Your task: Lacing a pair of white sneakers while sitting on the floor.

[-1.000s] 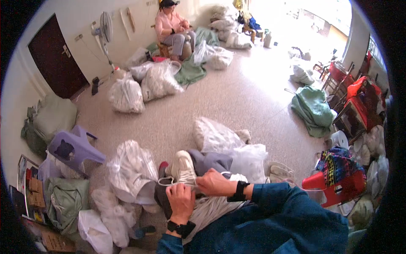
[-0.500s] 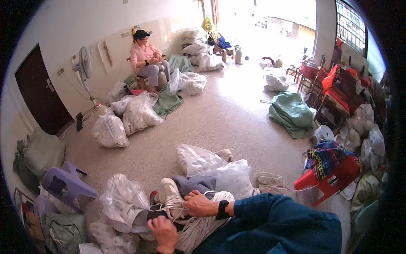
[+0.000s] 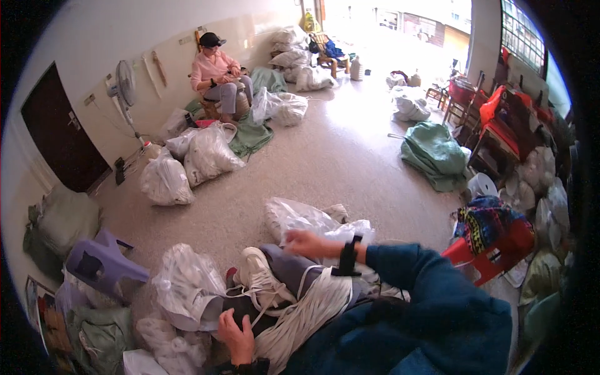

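- Spreading its fingers a bit, the left hand point(image 3: 236, 336) hangs low by the shoe, thumb and fingers apart, and I see nothing pinched in it.
- Right hand point(image 3: 304, 243) is up over the grey trouser leg point(image 3: 282, 267), in front of a clear bag point(image 3: 294, 216). It's pretty blurry, so can't tell if it's gripping anything. Black band point(image 3: 351, 255) on that wrist, blue-green sleeve point(image 3: 425, 281) behind it.
- The shoe point(image 3: 257, 275), off-white, is at the person's lap, right beside that trouser leg, toe pointing away. Its lace crosses the front kinda loosely, with a bit trailing down toward the left hand.
- Big bundle of white laces point(image 3: 315, 312) draped over the lap, just right of the shoe.
- Stuffed clear bag on the floor to the left of the shoe, plus a purple stool point(image 3: 103, 259) further left.
- Over on the right: red stool point(image 3: 503, 253) with a colourful patterned cloth point(image 3: 490, 220) on top, and a green sack point(image 3: 434, 153) on the floor beyond it.
- Way back by the wall, a seated person in a pink top and dark cap point(image 3: 215, 72), near a standing fan point(image 3: 125, 84).
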